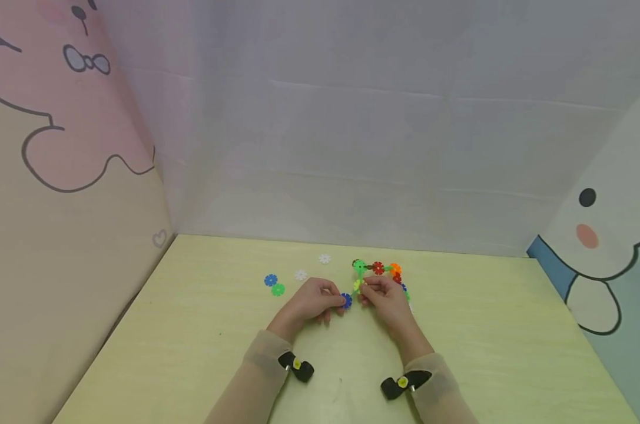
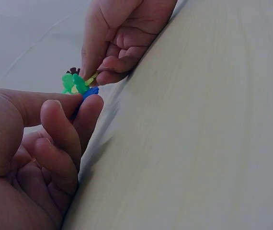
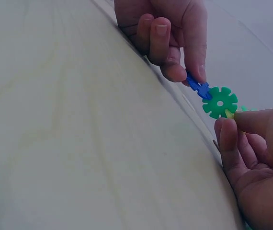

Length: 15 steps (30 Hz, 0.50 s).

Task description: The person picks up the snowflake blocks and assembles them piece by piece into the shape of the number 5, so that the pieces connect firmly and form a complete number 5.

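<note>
In the head view my left hand (image 1: 311,301) pinches a blue notched plastic disc (image 1: 346,301) between thumb and fingers. My right hand (image 1: 390,301) pinches a yellow disc (image 1: 358,285) close beside it. Between the two, a green disc (image 3: 227,98) stands edge-on to its neighbours in the right wrist view, with the blue and yellow discs at its rim. From the yellow disc a linked chain runs back through a light green disc (image 1: 359,267), then right past a red disc (image 1: 378,268) and an orange disc (image 1: 395,269). My right hand partly hides the chain's far end.
Loose on the table (image 1: 192,365), left of the chain, lie a blue disc (image 1: 270,280), a green disc (image 1: 278,290) and two white discs, one nearer (image 1: 301,275) and one farther (image 1: 325,258). A pale curtain (image 1: 320,176) closes off the back; printed panels flank both sides.
</note>
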Tool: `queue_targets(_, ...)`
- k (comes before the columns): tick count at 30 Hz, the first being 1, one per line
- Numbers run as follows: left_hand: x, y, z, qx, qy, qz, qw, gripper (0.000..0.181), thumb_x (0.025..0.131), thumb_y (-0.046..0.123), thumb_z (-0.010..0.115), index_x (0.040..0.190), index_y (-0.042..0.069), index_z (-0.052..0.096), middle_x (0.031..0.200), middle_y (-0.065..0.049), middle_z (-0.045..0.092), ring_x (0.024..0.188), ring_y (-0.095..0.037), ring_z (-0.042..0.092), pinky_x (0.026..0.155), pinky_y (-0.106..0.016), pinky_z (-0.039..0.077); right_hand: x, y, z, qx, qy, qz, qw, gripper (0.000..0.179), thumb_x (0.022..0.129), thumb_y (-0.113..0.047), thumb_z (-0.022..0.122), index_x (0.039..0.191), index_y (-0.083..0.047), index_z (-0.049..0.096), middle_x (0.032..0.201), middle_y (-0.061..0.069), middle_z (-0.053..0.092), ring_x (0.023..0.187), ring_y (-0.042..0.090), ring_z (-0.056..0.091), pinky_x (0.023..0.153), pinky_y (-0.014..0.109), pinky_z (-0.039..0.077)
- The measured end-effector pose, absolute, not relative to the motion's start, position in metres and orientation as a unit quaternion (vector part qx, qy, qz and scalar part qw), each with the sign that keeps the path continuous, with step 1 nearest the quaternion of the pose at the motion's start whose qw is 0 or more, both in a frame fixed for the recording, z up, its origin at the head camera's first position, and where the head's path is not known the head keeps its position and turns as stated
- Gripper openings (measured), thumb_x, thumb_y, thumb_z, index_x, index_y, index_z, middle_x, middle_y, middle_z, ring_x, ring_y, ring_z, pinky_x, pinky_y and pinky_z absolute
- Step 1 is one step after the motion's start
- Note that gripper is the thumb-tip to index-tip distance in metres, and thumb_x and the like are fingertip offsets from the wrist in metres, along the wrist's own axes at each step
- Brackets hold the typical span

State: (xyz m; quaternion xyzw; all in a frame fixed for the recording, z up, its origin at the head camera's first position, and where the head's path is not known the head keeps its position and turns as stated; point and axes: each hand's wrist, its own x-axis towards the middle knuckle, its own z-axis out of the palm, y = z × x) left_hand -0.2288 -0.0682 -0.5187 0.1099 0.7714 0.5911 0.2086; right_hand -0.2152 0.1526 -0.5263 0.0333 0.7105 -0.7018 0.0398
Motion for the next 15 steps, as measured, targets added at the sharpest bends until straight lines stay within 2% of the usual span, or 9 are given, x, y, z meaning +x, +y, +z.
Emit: queue_targets(15, -0.2303, -0.0674, -0.5262, 0.105, 0.748, 0.625, 0.197, 0.015, 0.100, 0.008, 0.079, 0.088, 0.000, 0.073, 0.078, -0.012, 0.079, 0.045, -0.008, 0.052, 0.045, -0.023, 0.043, -0.2150, 0.1513, -0.5265, 0.038, 0.711, -0.701, 0.036, 0.016, 0.104, 0.005, 0.070, 0.118, 0.012, 0.069, 0.093, 0.015, 0.076, 0.078, 0.017, 0.073, 0.076, 0.024, 0.062)
